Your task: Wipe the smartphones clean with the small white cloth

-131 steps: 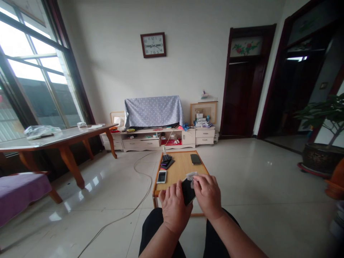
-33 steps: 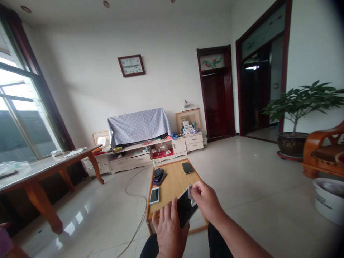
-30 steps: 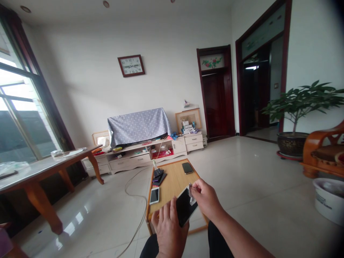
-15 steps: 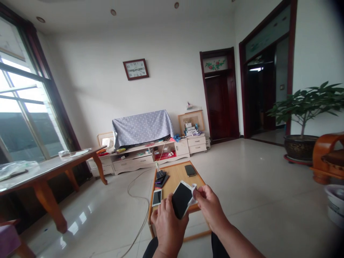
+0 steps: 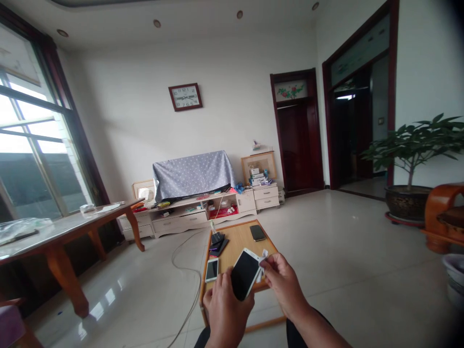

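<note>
Phone [image 5: 245,273] lower now, over table [image 5: 237,241].

Low wooden worktop [image 5: 237,241] on pale tiled floor [image 5: 326,251]. On it: white phone [image 5: 211,269] at near-left edge; dark stack of devices [image 5: 217,240] at far left, cable attached; black phone [image 5: 257,232] at far right, apart from the others.
</note>
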Available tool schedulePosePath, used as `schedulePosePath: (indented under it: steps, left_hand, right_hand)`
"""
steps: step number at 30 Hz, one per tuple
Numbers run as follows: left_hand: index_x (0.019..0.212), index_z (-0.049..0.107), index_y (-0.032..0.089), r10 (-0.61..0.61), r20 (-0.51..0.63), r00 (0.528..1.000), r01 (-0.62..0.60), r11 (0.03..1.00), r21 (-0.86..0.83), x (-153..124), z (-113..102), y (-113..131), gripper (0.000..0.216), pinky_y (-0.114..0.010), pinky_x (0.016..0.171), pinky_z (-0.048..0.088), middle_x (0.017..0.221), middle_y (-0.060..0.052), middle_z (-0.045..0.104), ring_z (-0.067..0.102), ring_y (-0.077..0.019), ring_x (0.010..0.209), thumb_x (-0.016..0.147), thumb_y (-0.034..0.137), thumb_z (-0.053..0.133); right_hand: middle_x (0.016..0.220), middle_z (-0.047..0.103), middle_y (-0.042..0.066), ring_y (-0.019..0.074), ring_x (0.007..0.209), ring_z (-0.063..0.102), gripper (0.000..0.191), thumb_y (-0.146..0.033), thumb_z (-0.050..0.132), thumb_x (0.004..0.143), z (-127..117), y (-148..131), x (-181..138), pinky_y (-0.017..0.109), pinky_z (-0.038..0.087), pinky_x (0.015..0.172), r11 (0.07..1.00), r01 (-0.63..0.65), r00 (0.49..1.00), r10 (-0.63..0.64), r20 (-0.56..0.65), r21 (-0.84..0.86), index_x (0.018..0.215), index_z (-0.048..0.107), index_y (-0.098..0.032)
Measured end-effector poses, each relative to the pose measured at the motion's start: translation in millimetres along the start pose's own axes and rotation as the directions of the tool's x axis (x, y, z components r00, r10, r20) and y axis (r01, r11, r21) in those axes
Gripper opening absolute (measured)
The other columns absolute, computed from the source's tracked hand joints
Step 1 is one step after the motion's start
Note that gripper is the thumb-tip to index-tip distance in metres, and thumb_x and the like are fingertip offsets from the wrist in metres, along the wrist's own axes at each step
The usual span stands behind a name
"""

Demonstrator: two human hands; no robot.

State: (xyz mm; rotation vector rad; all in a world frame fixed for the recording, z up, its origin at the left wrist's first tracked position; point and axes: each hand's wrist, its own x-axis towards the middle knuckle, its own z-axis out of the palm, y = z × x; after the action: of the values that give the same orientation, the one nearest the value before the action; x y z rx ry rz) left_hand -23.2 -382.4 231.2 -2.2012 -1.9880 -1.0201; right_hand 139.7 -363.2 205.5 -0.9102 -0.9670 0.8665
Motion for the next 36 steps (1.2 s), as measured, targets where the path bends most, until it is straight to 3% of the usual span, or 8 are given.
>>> schedulePosePath:
  steps: [4, 11, 17, 19, 24, 28, 30, 36]
  left_hand:
    - [0.133, 0.049, 0.026, -0.004, 0.001, 1.0, 0.004, 1.0, -0.012, 0, -2, 4, 0.06, -0.044, 0.106, 0.033, 0.127, -0.009, 0.065, 0.057, -0.027, 0.125, 0.076, 0.034, 0.064]
    - [0.134, 0.049, 0.025, 0.025, -0.045, 0.999, -0.025, 1.0, 0.002, -1, 1, 2, 0.063, -0.046, 0.107, 0.031, 0.124, -0.007, 0.066, 0.058, -0.0278, 0.123, 0.073, 0.034, 0.067]
    - [0.134, 0.05, 0.025, 0.027, -0.055, 0.998, -0.026, 0.999, 0.024, -3, 4, 1, 0.06, -0.045, 0.106, 0.032, 0.125, -0.009, 0.065, 0.058, -0.0275, 0.123, 0.077, 0.035, 0.063]
    - [0.135, 0.05, 0.024, 0.053, -0.065, 0.997, -0.049, 0.997, 0.06, -3, 3, 1, 0.061, -0.045, 0.106, 0.032, 0.124, -0.008, 0.065, 0.058, -0.0276, 0.121, 0.076, 0.034, 0.064]
    - [0.139, 0.051, 0.022, 0.105, -0.069, 0.992, -0.096, 0.987, 0.127, -7, 2, 1, 0.068, -0.047, 0.11, 0.029, 0.123, -0.009, 0.065, 0.056, -0.0293, 0.12, 0.073, 0.031, 0.067]
    - [0.138, 0.054, 0.021, 0.13, -0.071, 0.989, -0.122, 0.987, 0.108, -12, 6, 0, 0.058, -0.051, 0.112, 0.026, 0.124, -0.009, 0.066, 0.057, -0.0292, 0.117, 0.082, 0.034, 0.062]
    - [0.137, 0.055, 0.021, 0.139, -0.08, 0.987, -0.131, 0.986, 0.102, -14, 7, -1, 0.053, -0.051, 0.112, 0.025, 0.122, -0.009, 0.067, 0.057, -0.0287, 0.115, 0.086, 0.035, 0.058]
    - [0.14, 0.053, 0.023, 0.176, -0.034, 0.984, -0.172, 0.981, 0.087, -17, 9, -3, 0.07, -0.051, 0.114, 0.023, 0.124, -0.008, 0.066, 0.056, -0.0288, 0.116, 0.073, 0.034, 0.071]
  right_hand:
    - [0.057, 0.053, -0.007, 0.0104, 0.049, 0.044, 0.051, -0.068, 0.075, 0.076, 13, 12, -24, 0.023, 0.035, 0.049, 0.999, -0.042, 0.993, 0.045, 0.105, -0.031, 0.076, 0.049, -0.024]
    - [0.069, 0.058, -0.006, 0.0102, 0.055, 0.048, 0.047, -0.063, 0.077, 0.077, 2, -13, 3, 0.023, 0.038, 0.053, 0.997, -0.021, 0.998, 0.026, -0.062, 0.073, 0.084, 0.054, -0.023]
    - [0.06, 0.054, -0.006, 0.0114, 0.051, 0.046, 0.042, -0.061, 0.07, 0.084, 11, 1, -24, 0.024, 0.038, 0.051, 0.983, 0.0, 0.998, 0.011, 0.056, -0.182, 0.078, 0.051, -0.024]
    - [0.061, 0.054, -0.005, 0.0125, 0.053, 0.048, 0.041, -0.06, 0.067, 0.085, 7, 1, -21, 0.024, 0.039, 0.053, 0.956, 0.048, 0.999, -0.039, 0.036, -0.289, 0.076, 0.05, -0.024]
    - [0.064, 0.057, -0.004, 0.0153, 0.057, 0.054, 0.033, -0.054, 0.06, 0.091, -7, -5, -6, 0.025, 0.038, 0.056, 0.755, 0.191, 0.965, -0.26, -0.019, -0.627, 0.077, 0.048, -0.026]
    - [0.073, 0.065, -0.002, 0.016, 0.062, 0.062, 0.016, -0.034, 0.054, 0.096, 4, 2, -26, 0.026, 0.033, 0.058, 0.485, 0.35, 0.92, -0.339, 0.196, -0.801, 0.082, 0.052, -0.026]
    - [0.08, 0.068, -0.002, 0.0164, 0.07, 0.065, 0.013, -0.028, 0.049, 0.098, 7, 3, -30, 0.027, 0.034, 0.06, 0.411, 0.418, 0.892, -0.355, 0.28, -0.81, 0.086, 0.055, -0.026]
    - [0.084, 0.067, 0.0, 0.0174, 0.073, 0.065, 0.015, -0.031, 0.047, 0.101, 3, -5, -6, 0.028, 0.032, 0.06, 0.308, 0.333, 0.902, -0.38, 0.205, -0.891, 0.089, 0.054, -0.026]
